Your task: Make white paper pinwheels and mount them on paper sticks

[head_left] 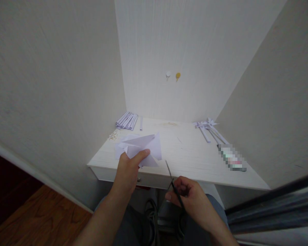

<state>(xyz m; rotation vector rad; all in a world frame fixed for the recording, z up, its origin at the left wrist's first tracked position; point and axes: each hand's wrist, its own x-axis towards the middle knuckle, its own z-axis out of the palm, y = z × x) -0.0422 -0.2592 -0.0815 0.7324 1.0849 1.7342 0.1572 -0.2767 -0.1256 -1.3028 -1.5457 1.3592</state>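
My left hand (129, 169) pinches a folded, partly cut sheet of white paper (141, 141), its points spreading out over the table's front left. My thumb presses on top of it; the fingers beneath are hidden. To the right of the paper, my right hand (186, 193) grips a pair of dark-handled scissors (172, 179) just off the table's front edge. The scissor blades are parted, the longer one pointing up and away, and they stand apart from the paper. More white paper appears to lie under the held piece.
On the white table (190, 157) lie a stack of rolled paper tubes (127, 121), a single paper strip (141, 123) and small white bits (114, 135). Paper pinwheel-like shapes on sticks (206, 128) and a phone (231, 158) are at right. Walls close in three sides.
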